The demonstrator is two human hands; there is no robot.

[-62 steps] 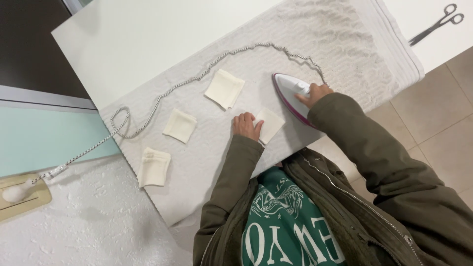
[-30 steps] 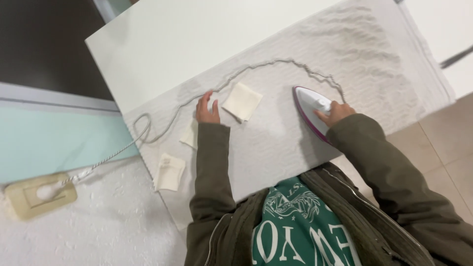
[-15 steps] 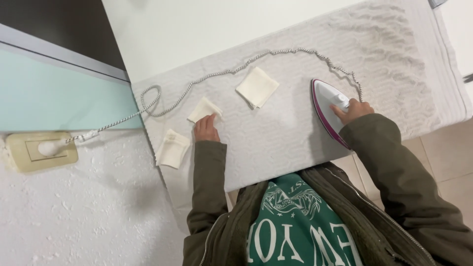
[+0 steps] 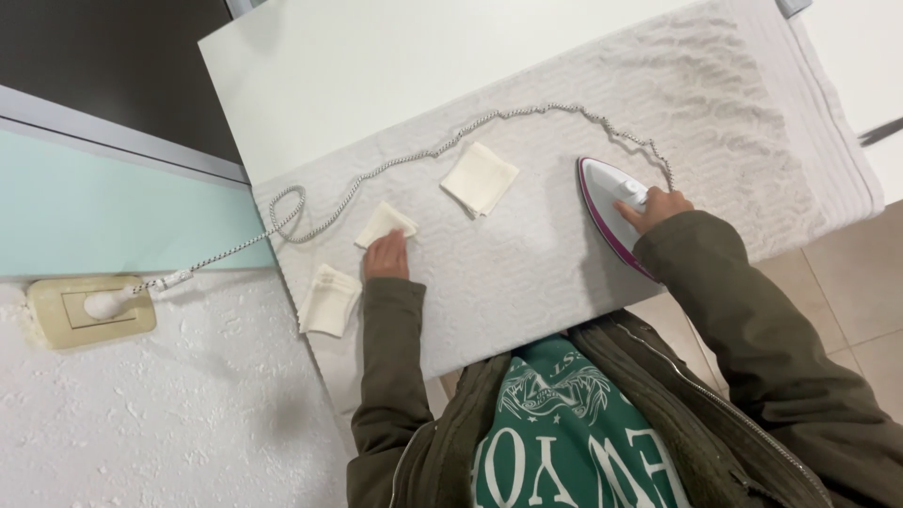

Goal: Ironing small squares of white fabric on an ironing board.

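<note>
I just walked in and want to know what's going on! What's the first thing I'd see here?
You'd spot the white and purple iron first, resting on the pale towel spread over the table, with the right hand on its handle. Its speckled cord snakes left across the towel to a wall socket. Three small cream cloth squares lie on the towel, and the left hand touches the middle one.

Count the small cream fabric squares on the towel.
3. One square lies left of the iron; a middle one sits under the left hand; the last is by the towel's left edge. None look hidden.
</note>
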